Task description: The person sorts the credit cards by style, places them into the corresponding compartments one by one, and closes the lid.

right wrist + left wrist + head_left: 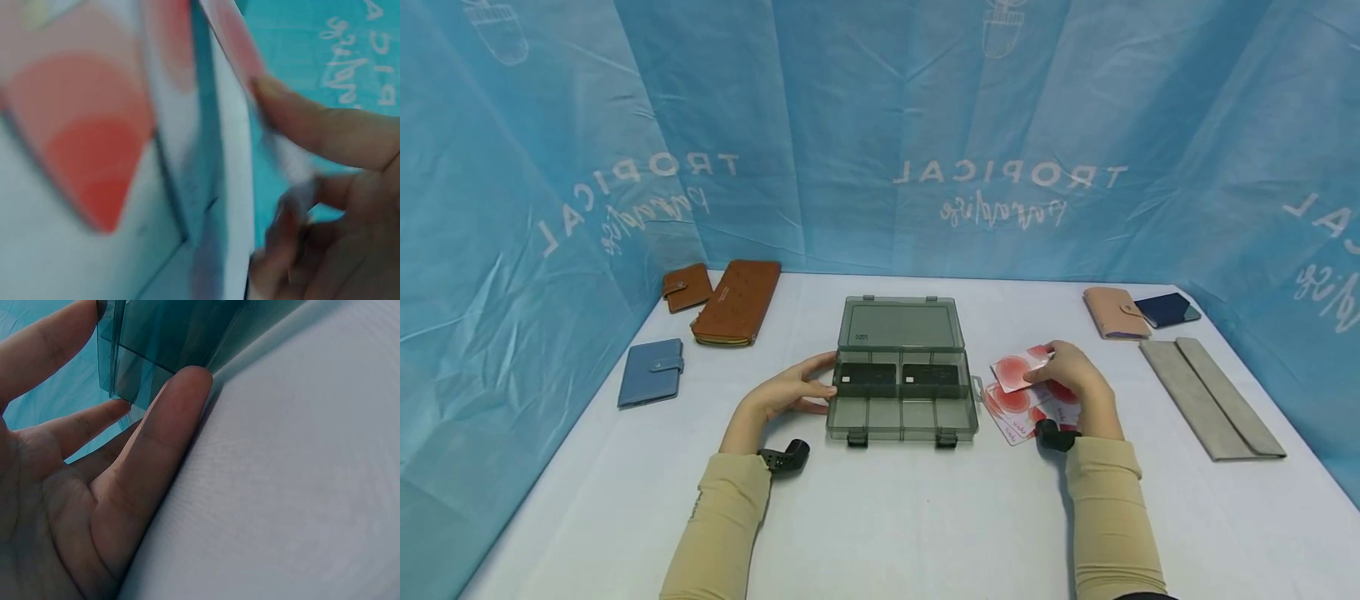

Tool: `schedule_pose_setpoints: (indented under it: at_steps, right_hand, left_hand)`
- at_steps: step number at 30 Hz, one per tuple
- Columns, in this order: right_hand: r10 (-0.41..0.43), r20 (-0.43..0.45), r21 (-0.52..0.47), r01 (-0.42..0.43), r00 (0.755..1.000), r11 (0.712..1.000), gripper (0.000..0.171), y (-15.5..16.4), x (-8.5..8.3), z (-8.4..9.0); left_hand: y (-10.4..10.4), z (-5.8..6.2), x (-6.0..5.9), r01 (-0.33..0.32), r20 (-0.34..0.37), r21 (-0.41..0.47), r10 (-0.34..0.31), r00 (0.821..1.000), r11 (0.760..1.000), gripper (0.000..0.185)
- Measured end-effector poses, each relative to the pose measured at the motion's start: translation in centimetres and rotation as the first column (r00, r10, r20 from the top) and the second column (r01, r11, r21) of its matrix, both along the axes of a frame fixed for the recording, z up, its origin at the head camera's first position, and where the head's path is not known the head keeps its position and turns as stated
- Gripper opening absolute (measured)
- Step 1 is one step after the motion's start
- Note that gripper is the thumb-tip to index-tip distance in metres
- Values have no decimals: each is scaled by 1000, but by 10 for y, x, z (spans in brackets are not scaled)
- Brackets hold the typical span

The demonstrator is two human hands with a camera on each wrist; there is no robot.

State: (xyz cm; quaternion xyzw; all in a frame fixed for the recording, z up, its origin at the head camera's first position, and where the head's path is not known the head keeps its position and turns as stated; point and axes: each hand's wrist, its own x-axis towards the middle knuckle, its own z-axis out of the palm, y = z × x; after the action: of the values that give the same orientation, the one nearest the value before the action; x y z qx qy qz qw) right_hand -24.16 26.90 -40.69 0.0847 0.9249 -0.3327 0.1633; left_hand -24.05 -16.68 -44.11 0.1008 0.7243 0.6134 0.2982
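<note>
Your left hand [793, 392] rests with straight fingers against the left end of the box [901, 408]; the left wrist view shows the fingertips [187, 381] touching its smoky, see-through plastic corner, nothing gripped. Your right hand [1071, 379] pinches one card [1018, 371] just right of the box, lifted above a few more cards [1018, 417] lying fanned on the table [880, 517]. The held card is white with red-orange rounded shapes, its long axis running left-right and tilted up to the right. The lowest card bears small red script, too small to read.

The box sits mid-table, long axis left-right, its lid [901, 323] open away from you. Two dark cards [898, 377] lie flat in the rear compartments.

Further back: a blue wallet [651, 372] and two brown wallets [722, 298] on the left, a pink wallet [1116, 312], a dark phone [1167, 309] and a grey felt pouch [1210, 396] on the right. The blue backdrop [880, 125] reads "TROPICAL paradise", mirrored.
</note>
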Motion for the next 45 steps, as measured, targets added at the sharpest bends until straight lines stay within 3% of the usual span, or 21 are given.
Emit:
schedule_pose_setpoints:
  at_steps: [5,9,15,19,23,25,26,29,31,32,34,38,42,45]
  right_hand:
    - [13,-138,-215,-43,990,976,53,-2,0,8]
    - [-27,-225,-352,-56,974,934,54,-11,1,18]
    - [-51,-313,-574,-146,948,806,53,-41,6,34]
    - [-29,-360,-626,-218,933,749,44,-69,10,39]
    - [9,-376,-611,-255,927,750,35,-102,20,44]
    - [54,-409,-541,-289,911,790,30,-119,27,44]
    - [87,-445,-477,-319,891,819,27,-127,30,43]
    - [222,-566,-203,-395,794,896,20,-152,43,39]
    - [315,-614,7,-394,724,919,19,-167,51,36]
    - [360,-624,97,-388,694,917,19,-173,55,35]
    - [430,-612,236,-365,664,900,21,-184,62,33]
    - [528,-554,413,-338,644,845,28,-197,70,27]
    - [607,-494,498,-369,623,785,34,-205,71,17]
    - [641,-473,462,-450,604,764,32,-209,70,10]
  left_hand:
    - [0,0,0,-5,2,-8,5,1000,1000,80]
    - [1,0,0,-10,2,-8,10,1000,1000,81]
    - [1,0,0,-8,-1,-4,8,1000,1000,81]
    - [1,0,0,-6,2,-1,6,1000,1000,81]
    - [0,0,0,-9,0,-3,9,1000,1000,81]
    - [0,0,0,-10,-2,-4,10,1000,1000,81]
    - [0,0,1,-10,-2,-5,10,1000,1000,81]
    - [1,0,1,-7,-4,-3,7,1000,1000,80]
    - [1,0,1,-5,-5,0,5,1000,1000,80]
    - [1,0,1,-3,-5,1,3,1000,1000,80]
    - [1,0,0,-1,-3,5,1,1000,1000,80]
    - [1,1,0,0,0,10,0,1000,1000,80]
    - [1,1,0,-2,-4,5,2,1000,1000,81]
    - [1,1,0,-3,-5,2,3,1000,1000,81]
